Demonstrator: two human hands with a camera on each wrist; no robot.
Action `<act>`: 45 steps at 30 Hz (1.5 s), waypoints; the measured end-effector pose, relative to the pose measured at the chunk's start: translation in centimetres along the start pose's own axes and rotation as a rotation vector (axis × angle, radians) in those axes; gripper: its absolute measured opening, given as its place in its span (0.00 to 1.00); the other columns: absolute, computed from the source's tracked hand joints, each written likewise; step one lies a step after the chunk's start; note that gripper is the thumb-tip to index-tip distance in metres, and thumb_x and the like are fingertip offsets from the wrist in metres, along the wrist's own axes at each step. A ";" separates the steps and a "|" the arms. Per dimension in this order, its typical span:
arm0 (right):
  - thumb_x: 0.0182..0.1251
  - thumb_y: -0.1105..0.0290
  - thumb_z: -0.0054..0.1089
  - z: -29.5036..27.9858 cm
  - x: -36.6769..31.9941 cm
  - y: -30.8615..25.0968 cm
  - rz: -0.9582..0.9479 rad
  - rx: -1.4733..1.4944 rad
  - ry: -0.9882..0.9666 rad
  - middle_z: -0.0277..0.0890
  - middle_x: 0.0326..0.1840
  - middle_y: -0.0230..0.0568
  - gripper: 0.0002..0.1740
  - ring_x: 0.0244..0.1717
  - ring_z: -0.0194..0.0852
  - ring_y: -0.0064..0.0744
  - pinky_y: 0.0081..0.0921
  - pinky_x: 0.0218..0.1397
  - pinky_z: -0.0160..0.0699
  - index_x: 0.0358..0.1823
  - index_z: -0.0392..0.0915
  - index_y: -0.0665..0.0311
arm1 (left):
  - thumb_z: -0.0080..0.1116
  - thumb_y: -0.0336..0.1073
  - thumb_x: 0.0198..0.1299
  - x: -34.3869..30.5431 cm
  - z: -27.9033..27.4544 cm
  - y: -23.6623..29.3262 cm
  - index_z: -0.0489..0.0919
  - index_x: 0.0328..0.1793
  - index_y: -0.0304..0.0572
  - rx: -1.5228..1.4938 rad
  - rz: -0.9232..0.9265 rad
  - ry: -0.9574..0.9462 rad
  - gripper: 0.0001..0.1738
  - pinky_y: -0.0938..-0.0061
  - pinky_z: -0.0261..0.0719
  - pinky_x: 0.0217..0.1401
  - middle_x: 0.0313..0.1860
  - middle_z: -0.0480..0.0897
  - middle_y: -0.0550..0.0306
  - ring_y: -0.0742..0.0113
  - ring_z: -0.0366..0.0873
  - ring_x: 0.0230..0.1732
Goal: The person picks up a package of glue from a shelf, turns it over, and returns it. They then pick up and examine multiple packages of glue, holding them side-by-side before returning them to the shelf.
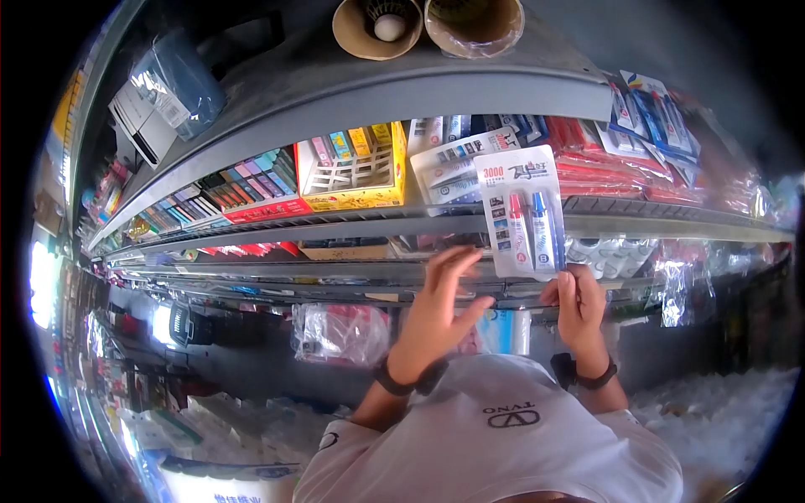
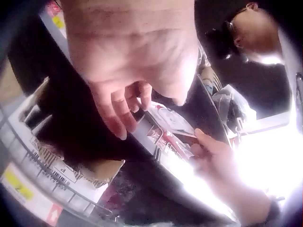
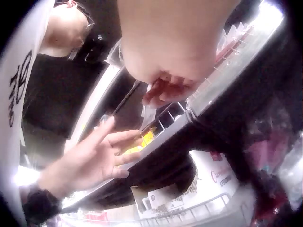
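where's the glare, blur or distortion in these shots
Head view: fisheye bows the shelf edge, corners go black, the marker pack is fairly crisp, the left hand looks slightly smeared; left wrist view: white glare beside the right hand; right wrist view: soft overall, with a blown-out patch top right.

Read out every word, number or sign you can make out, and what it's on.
"3000": twin-tube pack
"A" and "B": same pack
"2": yellow price label
"C", rest blurred: white carton
Letters on the white shirt: unclear
Other print: too small or blurred
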State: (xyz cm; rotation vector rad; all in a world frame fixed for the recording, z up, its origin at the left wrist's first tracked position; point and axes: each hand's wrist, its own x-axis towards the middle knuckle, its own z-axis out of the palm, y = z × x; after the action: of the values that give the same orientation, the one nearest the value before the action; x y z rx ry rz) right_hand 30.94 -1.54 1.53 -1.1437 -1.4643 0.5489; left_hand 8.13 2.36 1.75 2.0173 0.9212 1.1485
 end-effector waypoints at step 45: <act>0.78 0.61 0.50 0.2 -1.3 -0.8 0.259 0.432 -0.260 0.77 0.29 0.32 0.18 0.23 0.69 0.16 0.16 0.25 0.68 0.49 0.77 0.73 | 0.50 0.36 0.70 -1.1 -0.2 1.0 0.78 0.45 0.28 -0.363 -0.172 -0.281 0.14 0.75 0.76 0.32 0.33 0.82 0.53 0.72 0.77 0.29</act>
State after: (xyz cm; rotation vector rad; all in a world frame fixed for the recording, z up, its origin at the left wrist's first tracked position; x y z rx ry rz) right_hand 30.29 -2.97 1.57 -0.9420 -1.3293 1.1700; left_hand 7.82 0.89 2.12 1.7123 0.6739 0.8410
